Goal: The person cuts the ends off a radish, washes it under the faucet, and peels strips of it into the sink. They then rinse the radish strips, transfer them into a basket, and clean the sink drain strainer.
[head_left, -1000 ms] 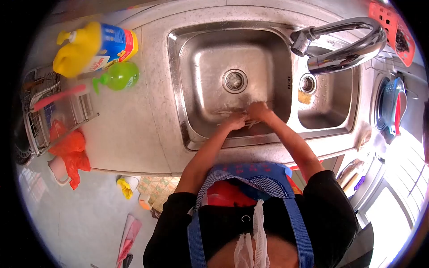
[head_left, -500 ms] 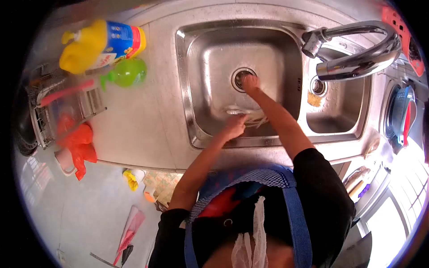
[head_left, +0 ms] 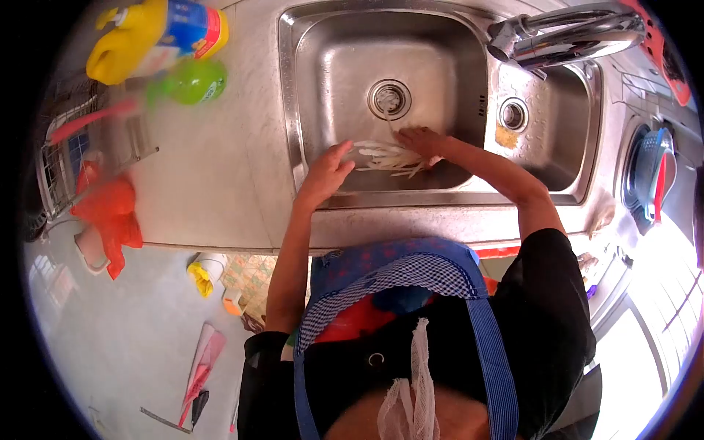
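Note:
A heap of thin pale strips (head_left: 381, 155) lies on the floor of the large steel sink (head_left: 334, 84), towards its near side. I cannot tell exactly what the strips are. My left hand (head_left: 326, 174) is at the heap's left end, thumb and fingers apart, holding nothing. On the right, my right hand (head_left: 423, 142) rests against the heap with its fingers stretched out, covering part of it. Behind the heap, the drain (head_left: 389, 99) has some whitish bits in it, and a thin strand trails from it towards the strips.
A chrome faucet (head_left: 576, 40) reaches over the smaller basin (head_left: 550, 147), which holds a brownish-yellow piece (head_left: 506, 137) near its drain. Left on the counter stand a yellow bottle (head_left: 136, 44) and a green spray bottle (head_left: 194, 81). A dish rack (head_left: 62, 154) and an orange-red bag (head_left: 110, 213) are further left.
My right hand has come away from the drain to the strips. My left hand has shifted left and its fingers have spread, uncovering more of the strips. The view has shifted slightly.

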